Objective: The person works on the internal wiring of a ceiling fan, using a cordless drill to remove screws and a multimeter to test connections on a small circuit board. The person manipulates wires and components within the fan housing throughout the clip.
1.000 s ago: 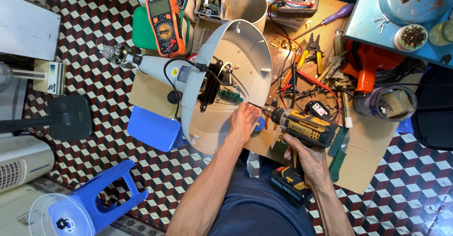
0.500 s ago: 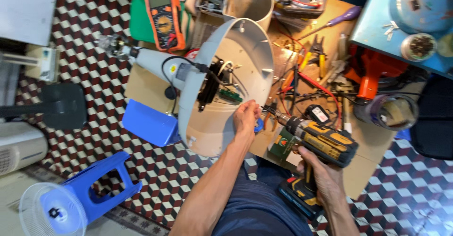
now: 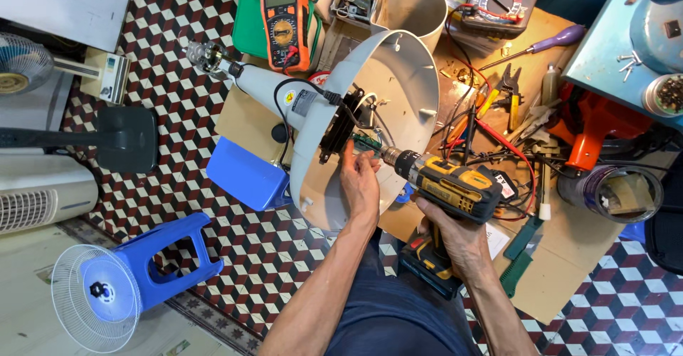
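I can't make out the drill bit tip, buried among wiring inside the grey fan base, tipped on its side on the cardboard sheet. Left hand braces its rim, fingers curled; right hand clamps the yellow cordless drill.

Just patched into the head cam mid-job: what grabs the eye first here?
At centre, a big grey round fan base lies on its side, hollow side to the camera. The left hand reaches inside it, while the right hand holds a yellow and black cordless drill pointed into it. Tools, red wires and an orange multimeter lie around on cardboard.
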